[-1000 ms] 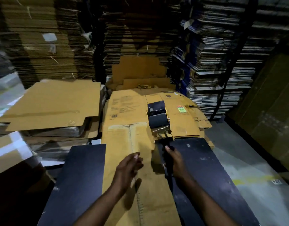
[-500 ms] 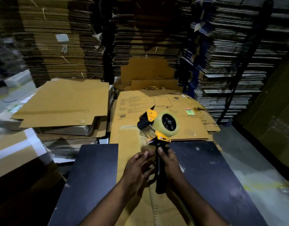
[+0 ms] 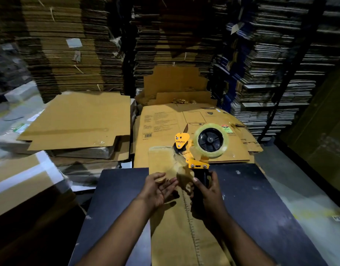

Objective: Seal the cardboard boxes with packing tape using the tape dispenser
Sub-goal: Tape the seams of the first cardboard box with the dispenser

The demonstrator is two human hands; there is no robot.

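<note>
My right hand [image 3: 208, 191] is clamped around the black handle of the tape dispenser [image 3: 196, 150], fingers wrapped from the right side, thumb on the near face. The dispenser stands upright above that hand: yellow frame, black roller at its left end, and a roll of clear tape [image 3: 211, 140] mounted on a black hub at its upper right. The dispenser's head sits just beyond and above my fingertips, over the far end of the brown box panel.

My left hand [image 3: 158, 189] is open, palm turned up and to the right, fingers spread and gripping nothing. It lies just left of the dispenser handle, near the right hand but apart from it. A loose strip of clear tape appears to hang from the roller down toward the gap between the hands; whether my left fingers touch it I cannot tell.

Beneath both hands lies the flattened cardboard box [image 3: 184, 237], a brown centre panel with a dashed line running along it, flanked by a dark flap [image 3: 115, 208] on the left and another on the right. Beyond it, a printed flattened carton [image 3: 165, 121] rests flat, partly behind the dispenser. To the left, a stack of flat cardboard sheets [image 3: 75, 120] lies well apart from my hands. Tall stacks of flattened cartons [image 3: 73, 54] fill the background, dim and partly blurred
</note>
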